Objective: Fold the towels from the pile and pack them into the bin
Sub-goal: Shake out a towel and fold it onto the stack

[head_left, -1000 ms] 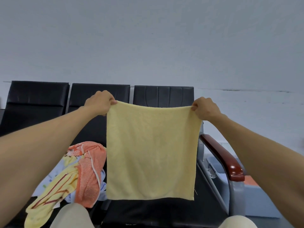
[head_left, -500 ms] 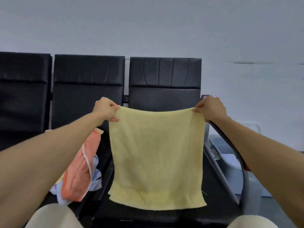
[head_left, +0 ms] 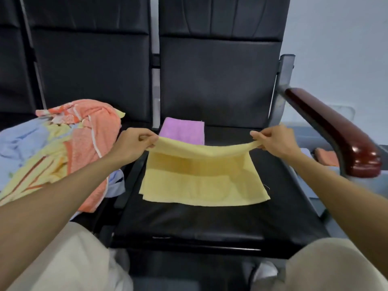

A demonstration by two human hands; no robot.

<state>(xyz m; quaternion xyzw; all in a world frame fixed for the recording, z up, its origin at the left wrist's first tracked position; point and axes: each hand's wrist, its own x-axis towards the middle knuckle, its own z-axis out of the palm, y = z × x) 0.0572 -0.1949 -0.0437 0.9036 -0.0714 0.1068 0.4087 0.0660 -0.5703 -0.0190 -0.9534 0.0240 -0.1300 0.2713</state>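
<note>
A pale yellow towel lies partly on the black seat, its near edge flat and its far edge lifted. My left hand pinches the far left corner and my right hand pinches the far right corner, a little above the seat. Behind the yellow towel a folded purple towel rests at the back of the same seat. The pile of towels, orange, striped yellow and light blue, sits on the seat to the left. Past the armrest, an orange towel shows in what looks like a pale bin.
A dark red armrest on a grey metal post borders the seat on the right. Black seat backs rise behind. My knees in light trousers are at the bottom corners of the view.
The towel hung upright in the air between my hands. Both hands have since come down, and the towel's lower part now lies on the seat. The view has tilted down.
</note>
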